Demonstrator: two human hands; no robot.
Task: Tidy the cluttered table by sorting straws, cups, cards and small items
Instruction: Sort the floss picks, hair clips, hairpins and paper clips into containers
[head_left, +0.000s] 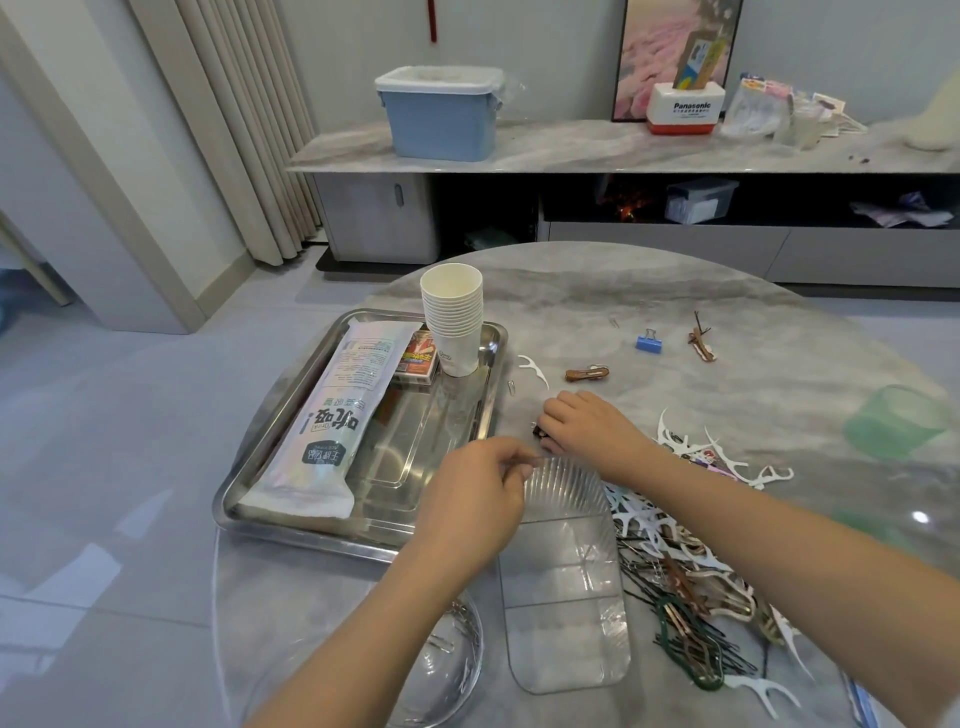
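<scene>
Reaching across table, right hand (582, 423) curls over small dark clip (539, 431) beside steel tray (270, 457); grip itself hidden. Left hand (478, 499) pinches far rim of clear ribbed tray (566, 571). Risk imo: right forearm hangs over floss pick and hairpin pile (691, 551), could sweep it; thin tray might tip if pinch lifts.

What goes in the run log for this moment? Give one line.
left hand: holds clear divided tray rim | right hand: grip on small dark item | paper cups: stacked in metal tray
</scene>
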